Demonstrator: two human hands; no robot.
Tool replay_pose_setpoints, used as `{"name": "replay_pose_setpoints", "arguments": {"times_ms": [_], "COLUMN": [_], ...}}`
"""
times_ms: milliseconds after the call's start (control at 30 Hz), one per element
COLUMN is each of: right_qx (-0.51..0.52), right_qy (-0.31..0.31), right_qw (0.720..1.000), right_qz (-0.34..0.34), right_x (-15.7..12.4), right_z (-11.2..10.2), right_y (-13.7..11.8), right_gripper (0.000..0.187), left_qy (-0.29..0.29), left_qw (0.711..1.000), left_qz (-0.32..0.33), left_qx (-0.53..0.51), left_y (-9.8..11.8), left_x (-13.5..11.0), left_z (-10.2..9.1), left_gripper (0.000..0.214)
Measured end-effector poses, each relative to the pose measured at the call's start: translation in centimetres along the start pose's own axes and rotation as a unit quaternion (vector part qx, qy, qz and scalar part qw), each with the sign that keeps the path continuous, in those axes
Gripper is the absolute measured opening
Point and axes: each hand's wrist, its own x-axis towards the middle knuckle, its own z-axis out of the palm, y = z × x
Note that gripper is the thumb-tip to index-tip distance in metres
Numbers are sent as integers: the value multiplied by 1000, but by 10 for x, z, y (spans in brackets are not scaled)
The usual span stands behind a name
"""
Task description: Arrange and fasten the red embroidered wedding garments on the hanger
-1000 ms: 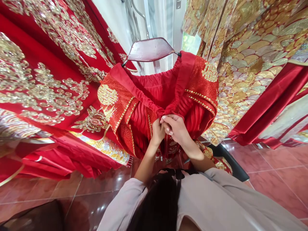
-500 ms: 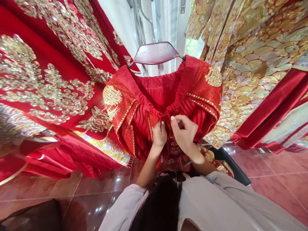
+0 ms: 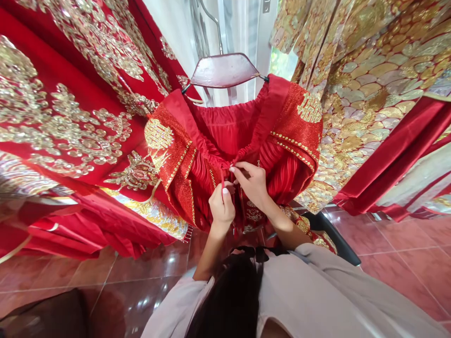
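Observation:
A red pleated skirt (image 3: 225,123) with gold embroidery and a gathered drawstring waistband hangs by its waist from a clip hanger (image 3: 224,71). My left hand (image 3: 221,206) is closed around a thin red drawstring (image 3: 222,178), just below the front of the waistband. Beside it, my right hand (image 3: 252,184) pinches at the waistband's front opening, thumb and forefinger together. Whatever lies between those fingertips is too small to make out clearly, though the drawstring meets the band there.
Red garments with beaded silver-gold motifs (image 3: 77,136) hang close on the left. A gold scale-patterned garment (image 3: 373,103) hangs on the right. Below the skirt, a black-edged seat or tray (image 3: 340,244) holds gold-embroidered cloth. A dark object (image 3: 45,314) sits on the tiled floor (image 3: 148,281).
My left hand has moved slightly left and down, drawing the string out from the waistband. My right hand has come in left to pinch at the band's front.

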Motion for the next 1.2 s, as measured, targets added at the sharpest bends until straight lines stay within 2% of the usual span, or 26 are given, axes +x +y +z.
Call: {"name": "replay_pose_setpoints", "arguments": {"times_ms": [67, 167, 267, 400, 500, 600, 733, 867, 933, 1000, 1100, 1200], "right_qx": [-50, -160, -215, -169, -43, 105, 163, 156, 125, 100, 84, 84], "right_qy": [-2, -47, -67, -80, -120, -169, -137, -83, -75, -79, -92, -97], "right_qw": [999, 986, 974, 982, 986, 962, 958, 970, 979, 984, 987, 988], "right_qz": [-11, -13, 1, 33, 111, 186, 192, 164, 142, 122, 103, 90], "right_x": [-1, -7, -18, -23, -22, -21, -24, -27, -27, -28, -29, -32], "right_z": [-2, -13, -30, -37, -28, -16, -6, -3, -2, -2, -1, -2], "right_y": [5, 18, 26, 23, 12, 3, 3, 12, 14, 15, 13, 12], "right_gripper": [21, 22, 26, 22, 18, 20, 21, 23, 21, 19, 18, 19], "left_qy": [0, -9, -53, -118, -144, -143, -114, -65, -36, -25, -33, -2], "left_qw": [999, 984, 968, 952, 943, 945, 953, 961, 978, 994, 997, 997], "left_qz": [-41, -150, -208, -225, -230, -217, -205, -166, -120, -47, 62, 80], "left_qx": [-30, -92, -127, -169, -195, -198, -191, -212, -170, -98, -43, -9], "left_y": [-3, -15, -25, -19, -11, -13, -25, -26, -21, -14, -4, 1], "left_x": [-3, -13, -24, -38, -44, -45, -41, -34, -26, -15, 5, 23], "left_z": [0, 0, 3, 23, 42, 48, 37, 13, 0, -10, -15, -11], "left_gripper": [42, 48, 54, 62, 64, 57, 35, 40, 35, 29, 21, 10]}}
